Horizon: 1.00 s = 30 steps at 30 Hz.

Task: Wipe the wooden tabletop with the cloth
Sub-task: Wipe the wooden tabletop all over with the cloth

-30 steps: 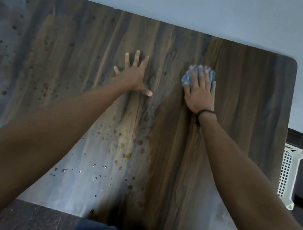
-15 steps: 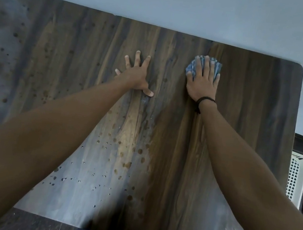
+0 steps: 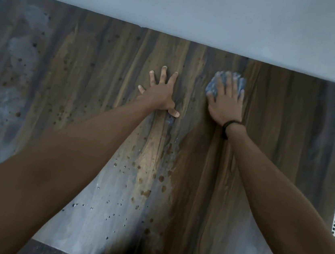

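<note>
- Clearly, the wooden tabletop is only part done. Its right side looks dry and even, while the middle and left carry spots and a pale film, so strokes should work leftward from the clean side.
- Left hand lies flat with fingers spread, holding nothing, as a brace. It sits on unwiped wood and, I judge, will have to move out of the cloth's path.
- Right hand presses down with straight fingers laid over the cloth, not clutching it. Even weight should keep the pad from skidding out.
- Blue cloth is bunched under those fingers near the far edge, right of centre. Long overlapping pulls along the grain would suit best.
- Brown spots and water droplets near the front edge probably need a firmer second pass.
</note>
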Motion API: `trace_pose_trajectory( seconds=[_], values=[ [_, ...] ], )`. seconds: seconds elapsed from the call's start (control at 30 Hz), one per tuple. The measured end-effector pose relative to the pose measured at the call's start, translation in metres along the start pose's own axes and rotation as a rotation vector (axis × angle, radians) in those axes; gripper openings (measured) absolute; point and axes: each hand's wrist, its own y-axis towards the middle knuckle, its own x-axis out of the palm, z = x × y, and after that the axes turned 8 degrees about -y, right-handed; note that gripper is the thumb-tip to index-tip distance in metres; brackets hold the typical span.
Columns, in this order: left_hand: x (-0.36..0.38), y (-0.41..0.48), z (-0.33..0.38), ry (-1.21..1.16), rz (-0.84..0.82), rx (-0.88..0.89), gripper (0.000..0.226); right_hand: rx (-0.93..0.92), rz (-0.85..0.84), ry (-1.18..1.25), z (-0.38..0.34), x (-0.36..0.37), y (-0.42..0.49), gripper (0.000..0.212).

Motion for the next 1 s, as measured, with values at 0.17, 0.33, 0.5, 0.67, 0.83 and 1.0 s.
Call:
trace_pose_trajectory(
  seconds=[0.17,0.33,0.5,0.67,0.83,1.0],
  values=[
    [0.001,0.002,0.001,-0.003,-0.005,-0.017,0.139,-0.068,0.033,-0.061,0.027,-0.005,0.017,0.058],
    [0.0,0.0,0.001,-0.002,-0.001,-0.017,0.138,0.206,0.011,0.006,0.035,-0.026,0.082,0.062],
    [0.0,0.001,0.005,-0.008,-0.01,-0.029,0.139,-0.142,0.029,-0.074,0.013,-0.004,0.044,0.058],
    [0.0,0.001,0.004,-0.019,-0.008,-0.03,0.139,0.104,-0.002,0.025,0.005,-0.021,0.079,0.06],
    [0.0,0.0,0.004,-0.018,-0.004,-0.021,0.139,-0.185,0.009,-0.08,-0.017,-0.004,0.069,0.057],
    [-0.001,-0.001,0.001,-0.018,-0.016,-0.022,0.139,0.062,-0.029,0.014,-0.021,-0.016,0.094,0.06]
  ],
)
